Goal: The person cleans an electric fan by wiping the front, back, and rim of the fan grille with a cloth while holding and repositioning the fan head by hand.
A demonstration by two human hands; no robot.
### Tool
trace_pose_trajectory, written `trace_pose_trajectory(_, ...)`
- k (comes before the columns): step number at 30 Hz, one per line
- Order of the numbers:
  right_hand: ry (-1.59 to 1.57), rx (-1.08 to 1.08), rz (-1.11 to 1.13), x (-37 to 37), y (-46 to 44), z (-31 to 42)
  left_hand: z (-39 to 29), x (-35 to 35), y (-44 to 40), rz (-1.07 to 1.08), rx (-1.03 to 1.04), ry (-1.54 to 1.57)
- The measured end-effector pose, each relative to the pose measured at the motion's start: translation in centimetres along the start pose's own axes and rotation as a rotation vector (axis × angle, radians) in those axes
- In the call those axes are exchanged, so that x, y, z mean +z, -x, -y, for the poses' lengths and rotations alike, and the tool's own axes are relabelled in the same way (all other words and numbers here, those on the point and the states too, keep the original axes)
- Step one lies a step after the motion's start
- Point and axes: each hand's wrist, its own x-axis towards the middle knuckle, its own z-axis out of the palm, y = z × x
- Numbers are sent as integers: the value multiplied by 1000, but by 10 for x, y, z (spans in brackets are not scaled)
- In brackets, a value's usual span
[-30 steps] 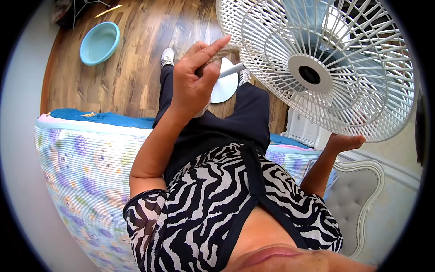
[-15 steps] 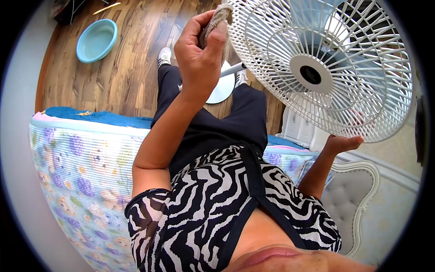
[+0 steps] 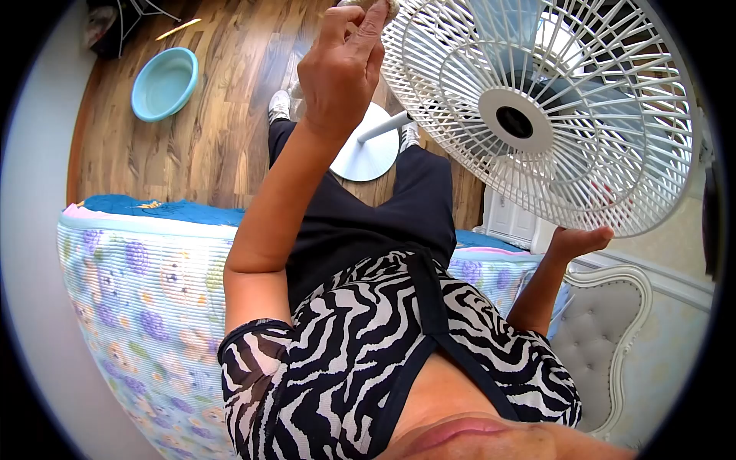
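Observation:
A white fan guard (image 3: 521, 157) fills the upper right, with pale blue blades behind its ribs and a dark round centre. My left hand (image 3: 337, 77) is raised beside its left edge, fingers closed on a greyish-brown cloth (image 3: 391, 9) that is partly cut off by the top of the view. At the guard's lower rim, my right hand (image 3: 583, 241) holds the edge from below; some of its fingers are hidden. The fan's pole (image 3: 383, 126) slants down to a round white base (image 3: 368, 157) on the floor, between my feet.
A light blue basin (image 3: 165, 84) sits on the wooden floor (image 3: 222, 100) at the upper left, near a thin yellow stick (image 3: 178, 29) and a metal-legged stand (image 3: 138, 11). Behind me is a bed with a floral cover (image 3: 153, 284). A padded grey headboard (image 3: 594, 330) stands at the right.
My left hand has moved up along the guard's left side with the cloth, which now reaches the top edge of the view. My right hand stays at the lower rim.

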Motion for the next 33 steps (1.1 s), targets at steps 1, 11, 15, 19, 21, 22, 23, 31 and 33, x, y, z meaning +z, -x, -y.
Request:
trace_pose_trajectory(1,-42,15,-6,2,1,1,-1,-2,-2,31,35,-103)
trace_pose_trajectory(11,-69,55,10,-1,4,-3,9,-18,-23,243,395,-257)
trace_pose_trajectory(15,27,-7,56,-2,6,2,26,-18,-32,161,391,-414)
trace_pose_trajectory(19,117,-29,-20,1,9,3,15,-14,-26,290,352,-210)
trace_pose_trajectory(21,244,-53,-34,-9,10,-7,17,-13,-27,319,338,-97)
trace_pose_trajectory(22,244,-45,-34,-8,10,-6,19,-15,-30,340,326,-39)
trace_pose_trajectory(23,117,3,-21,-6,8,-3,21,-16,-34,363,313,16)
trace_pose_trajectory(31,5,54,-15,5,5,7,25,-33,-46,490,206,191)
trace_pose_trajectory(33,-15,43,-35,5,3,5,33,-32,-48,485,279,243)
